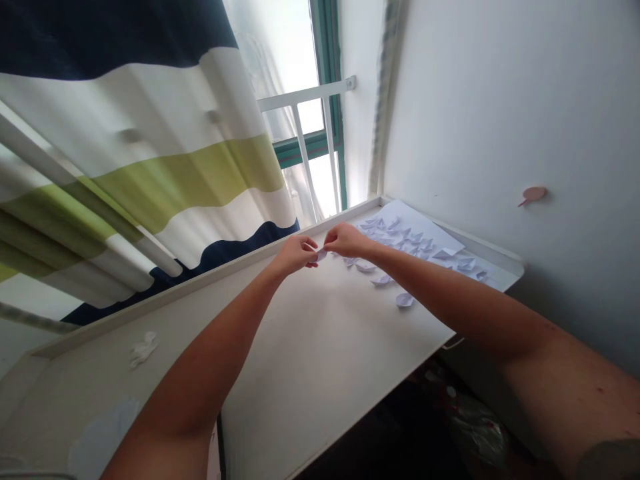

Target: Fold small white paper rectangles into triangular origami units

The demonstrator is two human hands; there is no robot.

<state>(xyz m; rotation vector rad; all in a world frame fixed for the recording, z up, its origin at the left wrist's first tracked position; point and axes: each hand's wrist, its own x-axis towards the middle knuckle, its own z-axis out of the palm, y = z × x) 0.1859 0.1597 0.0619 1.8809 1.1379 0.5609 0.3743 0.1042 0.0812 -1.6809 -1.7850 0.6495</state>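
Note:
Between my two hands, above the desk, is a small folded piece of white paper (321, 255). My left hand (297, 254) grips its left side with bent fingers. Thumb and fingertips of my right hand (346, 240) pinch the upper right part. Fingers cover much of the paper, so its full shape is hidden. Just right of the hands lie several folded white paper boats, among them one paper boat (405, 300) nearest the desk's front edge and another paper boat (381, 281) behind it. My right forearm hides some of the group.
The white desk (300, 347) has a raised rim along the back. A flat white sheet (425, 223) lies at the far right corner. Crumpled tissue (143, 349) sits on the left. Behind are a striped curtain (200, 173) and window railing (305, 97); a wall (490, 120) bounds the right.

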